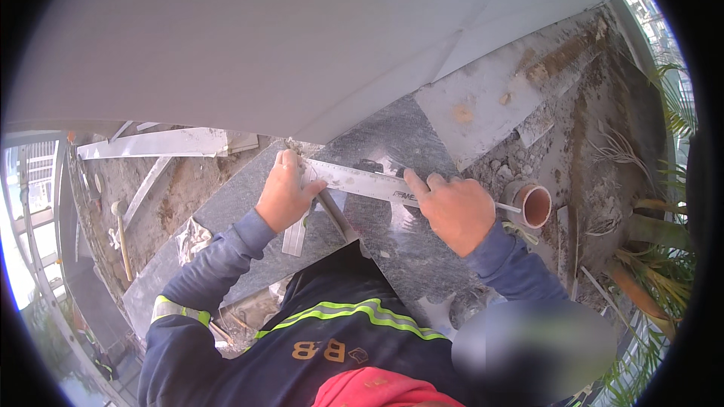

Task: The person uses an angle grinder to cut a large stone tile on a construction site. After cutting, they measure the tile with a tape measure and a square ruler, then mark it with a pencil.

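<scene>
A flat, silvery metal ruler (362, 181) lies slantwise across a dark grey polished stone slab (411, 245). My left hand (283, 194) grips its left end, with the thumb over the near edge. A short, pale metal strip (295, 238) sticks out below that hand; whether it joins the ruler is hidden. My right hand (458, 213) is closed at the ruler's right end, index finger bent toward the far edge. From its outer side a thin white stick (508, 207) points to the right, and how the fingers hold it is hidden.
An orange-brown pipe end (536, 206) stands close to my right hand. A large grey panel (249, 38) spans the far side. A mallet (121, 234) and long pale strips (154, 143) lie left on rubble. Palm leaves (671, 211) edge the right.
</scene>
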Demonstrator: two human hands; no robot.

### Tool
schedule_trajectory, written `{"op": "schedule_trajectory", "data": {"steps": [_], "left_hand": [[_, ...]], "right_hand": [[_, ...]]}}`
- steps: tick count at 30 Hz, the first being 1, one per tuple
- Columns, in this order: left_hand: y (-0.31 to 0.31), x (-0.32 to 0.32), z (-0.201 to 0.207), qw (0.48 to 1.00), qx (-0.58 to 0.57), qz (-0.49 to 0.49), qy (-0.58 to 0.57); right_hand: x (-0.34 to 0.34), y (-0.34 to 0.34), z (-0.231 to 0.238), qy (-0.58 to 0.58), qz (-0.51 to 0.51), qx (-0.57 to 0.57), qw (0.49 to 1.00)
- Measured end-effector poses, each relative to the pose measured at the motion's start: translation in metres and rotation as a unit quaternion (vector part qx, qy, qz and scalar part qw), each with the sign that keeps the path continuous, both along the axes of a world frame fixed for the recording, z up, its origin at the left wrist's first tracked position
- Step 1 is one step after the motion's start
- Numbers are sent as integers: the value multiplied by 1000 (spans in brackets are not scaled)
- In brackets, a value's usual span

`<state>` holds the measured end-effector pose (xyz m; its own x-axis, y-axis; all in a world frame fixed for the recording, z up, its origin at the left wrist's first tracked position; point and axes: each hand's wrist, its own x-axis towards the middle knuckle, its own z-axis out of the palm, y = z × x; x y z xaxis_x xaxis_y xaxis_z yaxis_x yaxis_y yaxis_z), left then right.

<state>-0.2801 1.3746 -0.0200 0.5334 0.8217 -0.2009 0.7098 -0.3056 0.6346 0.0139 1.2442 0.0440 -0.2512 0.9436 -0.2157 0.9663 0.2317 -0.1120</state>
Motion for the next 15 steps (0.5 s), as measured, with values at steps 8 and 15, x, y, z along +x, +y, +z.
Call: {"op": "schedule_trajectory", "data": {"steps": [8, 15], "left_hand": [[2, 0, -1, 1000, 13, -13, 10], [4, -1, -6, 1000, 23, -15, 10]], "right_hand": [[-51, 46, -23, 56, 38, 35, 997], [-70, 65, -23, 50, 80, 53, 994]]}}
